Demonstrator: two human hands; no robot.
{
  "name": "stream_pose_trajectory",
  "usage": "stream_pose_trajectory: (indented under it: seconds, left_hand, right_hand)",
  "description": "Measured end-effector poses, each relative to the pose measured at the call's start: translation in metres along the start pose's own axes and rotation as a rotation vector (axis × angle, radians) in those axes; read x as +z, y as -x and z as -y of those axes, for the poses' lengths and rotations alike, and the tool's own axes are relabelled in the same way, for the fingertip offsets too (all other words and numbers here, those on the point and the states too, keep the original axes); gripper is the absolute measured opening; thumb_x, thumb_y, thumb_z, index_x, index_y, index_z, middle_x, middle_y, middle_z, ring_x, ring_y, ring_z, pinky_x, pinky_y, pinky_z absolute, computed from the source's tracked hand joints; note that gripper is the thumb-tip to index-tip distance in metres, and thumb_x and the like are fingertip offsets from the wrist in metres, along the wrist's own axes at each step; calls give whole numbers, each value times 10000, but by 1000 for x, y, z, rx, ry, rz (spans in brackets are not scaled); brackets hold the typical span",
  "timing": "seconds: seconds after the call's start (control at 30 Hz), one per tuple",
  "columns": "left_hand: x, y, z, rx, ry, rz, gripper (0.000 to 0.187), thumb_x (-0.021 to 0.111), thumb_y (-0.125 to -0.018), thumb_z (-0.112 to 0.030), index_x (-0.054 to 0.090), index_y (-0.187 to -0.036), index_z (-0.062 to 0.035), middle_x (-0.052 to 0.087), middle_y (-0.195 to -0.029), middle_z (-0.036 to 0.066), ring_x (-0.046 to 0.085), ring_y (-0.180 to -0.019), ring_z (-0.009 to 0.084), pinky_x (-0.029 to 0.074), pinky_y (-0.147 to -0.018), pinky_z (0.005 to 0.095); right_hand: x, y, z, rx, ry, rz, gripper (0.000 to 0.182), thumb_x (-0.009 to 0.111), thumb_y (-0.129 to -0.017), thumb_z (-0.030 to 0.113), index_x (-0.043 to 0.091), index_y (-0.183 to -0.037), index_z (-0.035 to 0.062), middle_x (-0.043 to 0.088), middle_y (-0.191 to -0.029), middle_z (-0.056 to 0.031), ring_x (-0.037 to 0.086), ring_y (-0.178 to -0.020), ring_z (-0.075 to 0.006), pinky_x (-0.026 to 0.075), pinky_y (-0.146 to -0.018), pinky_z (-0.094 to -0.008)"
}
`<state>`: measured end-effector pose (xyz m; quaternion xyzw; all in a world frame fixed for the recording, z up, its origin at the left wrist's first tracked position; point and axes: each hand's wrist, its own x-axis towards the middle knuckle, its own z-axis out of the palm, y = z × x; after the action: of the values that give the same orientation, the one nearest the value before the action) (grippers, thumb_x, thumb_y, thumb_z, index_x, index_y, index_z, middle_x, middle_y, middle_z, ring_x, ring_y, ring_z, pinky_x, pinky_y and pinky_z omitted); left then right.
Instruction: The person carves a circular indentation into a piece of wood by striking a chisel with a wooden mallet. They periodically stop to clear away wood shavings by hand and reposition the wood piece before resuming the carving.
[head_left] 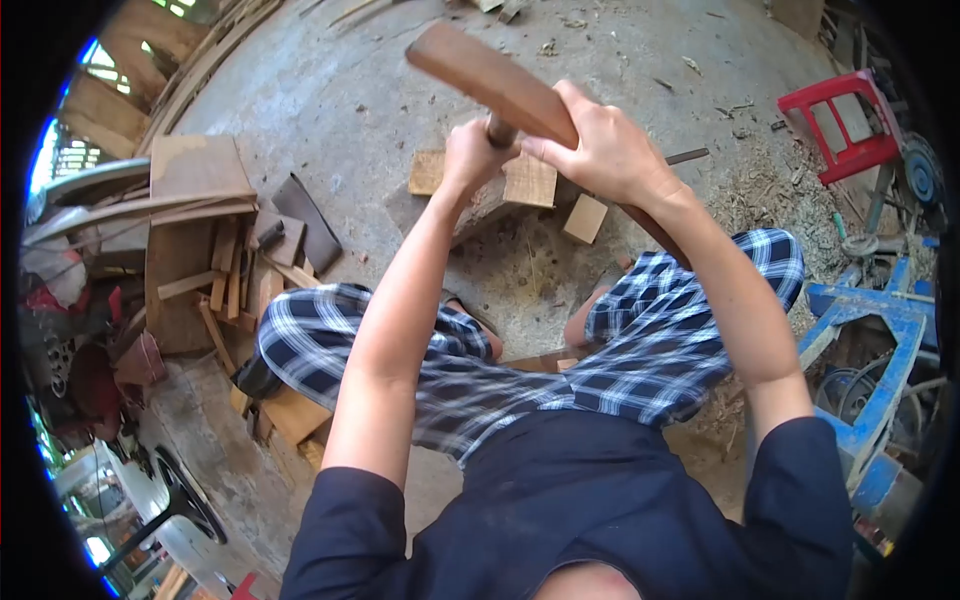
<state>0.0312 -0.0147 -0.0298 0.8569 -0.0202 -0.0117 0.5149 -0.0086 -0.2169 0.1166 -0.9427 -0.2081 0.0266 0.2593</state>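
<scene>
My right hand (620, 150) is wrapped round a long, slightly curved brown piece of wood (480, 75), raised in front of me. One end points up and left; the other passes under my right forearm. My left hand (474, 157) is closed in a fist round a short, round brown handle (501, 131), whose top meets the underside of the wood. The rest of the handle is hidden in the fist. Beneath my hands lie a light wood block (530, 180), another block (427, 172) and a smaller block (585, 218).
Wood offcuts (225, 265) are piled at the left beside a brown panel (200, 200). A red plastic stool (845, 125) and a blue metal frame (880, 370) stand at the right. Wood shavings (780, 190) litter the concrete floor (330, 110).
</scene>
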Motion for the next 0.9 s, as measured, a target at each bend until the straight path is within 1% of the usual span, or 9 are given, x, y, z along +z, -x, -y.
stream_pose_trajectory:
  seconds: [0.1,0.2,0.27,0.3,0.4,0.43,0.47,0.57,0.9]
  left_hand:
    - [8,-1,18,23,-13,-39,293,871,-730,-200,759,-937,-26,758,-838,154,739,-761,237,570,-756,366]
    - [-5,3,3,-30,-72,-58,285,878,-734,-236,765,-899,-33,762,-814,130,731,-742,178,571,-733,363]
    - [-20,4,-1,-27,-90,-53,274,878,-738,-241,764,-884,-38,760,-806,122,726,-737,171,569,-726,357]
    - [-24,6,-5,-30,-95,-28,264,878,-742,-245,764,-868,-43,758,-797,113,721,-732,165,567,-720,350]
    - [-44,10,-7,-101,66,39,307,871,-764,-295,745,-862,-33,753,-796,78,711,-719,156,565,-712,326]
    - [-47,12,-6,-112,106,27,245,851,-833,-209,712,-904,-20,714,-799,42,694,-763,112,550,-679,251]
    - [-49,14,-5,-144,169,24,241,847,-843,-198,704,-903,-14,713,-811,38,697,-774,107,548,-675,231]
    - [-49,15,-13,-121,150,-65,247,854,-832,-214,708,-907,-29,712,-822,23,684,-770,96,543,-678,241]
    - [-20,17,-31,-32,175,-13,262,851,-820,-238,706,-910,-39,704,-815,0,643,-737,94,529,-703,269]
  right_hand:
    - [-21,2,12,46,29,34,644,691,-888,457,528,-1308,-4,718,-995,-295,733,-938,-408,589,-833,-482]
    - [-24,4,24,33,-285,-117,662,698,-882,482,545,-1301,-8,724,-1015,-279,738,-937,-396,584,-853,-480]
    - [-15,1,21,-16,-466,-251,685,734,-869,533,558,-1274,10,667,-833,-115,634,-572,-168,528,-510,-310]
    - [-20,5,25,81,-438,-154,714,722,-860,511,562,-1313,-18,724,-1060,-258,742,-948,-352,581,-855,-427]
    - [-6,20,8,169,-492,-105,707,729,-859,503,570,-1308,-18,719,-1077,-257,739,-949,-335,575,-864,-417]
    - [0,25,4,229,-525,-80,686,737,-866,482,566,-1299,-24,720,-1011,-215,736,-806,-277,595,-729,-387]
    - [3,31,1,231,-531,-58,686,737,-866,482,566,-1299,-24,720,-1011,-215,736,-806,-277,595,-729,-387]
    - [8,39,0,340,-707,-74,658,730,-883,479,561,-1252,-38,670,-870,-119,619,-534,-158,505,-452,-288]
    - [9,51,-5,396,-727,-53,549,747,-893,433,567,-1159,-13,628,-801,-79,609,-543,-136,492,-444,-280]
